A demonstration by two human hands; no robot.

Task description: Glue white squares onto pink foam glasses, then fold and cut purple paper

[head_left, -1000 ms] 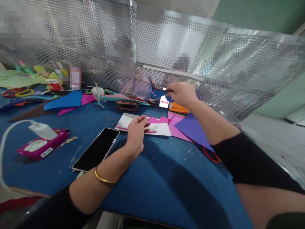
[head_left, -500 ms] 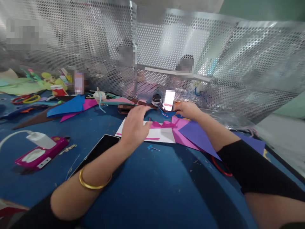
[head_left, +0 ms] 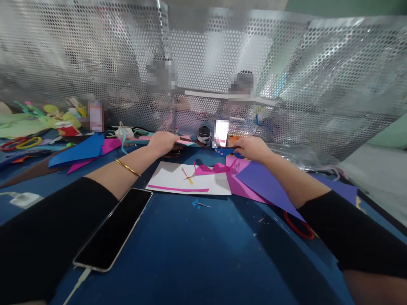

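Observation:
My left hand [head_left: 162, 142] reaches to the far side of the blue table [head_left: 203, 254]. Its fingers curl down by a dark flat case and teal and pink paper, and what they grip is hidden. My right hand [head_left: 252, 148] rests low at the back and pinches a small blue paper piece [head_left: 224, 151]. Between my arms lies a white sheet [head_left: 171, 176] with a pink strip [head_left: 178, 188] and a small yellow scrap on it. A pink cutout [head_left: 210, 169] lies at the sheet's far right corner. Purple paper [head_left: 267, 182] lies under my right forearm.
A black phone [head_left: 114, 228] with a cable lies by my left arm. A small dark bottle [head_left: 204, 134] and a lit phone screen [head_left: 221, 131] stand at the back before a perforated metal screen [head_left: 95, 63]. A red scissors handle [head_left: 297, 228] is at the right. Blue paper [head_left: 79, 148] and craft clutter lie at the left.
My left hand has left the white sheet and moved up and to the back, uncovering the pink strip. My right hand has come down with the blue piece to the table.

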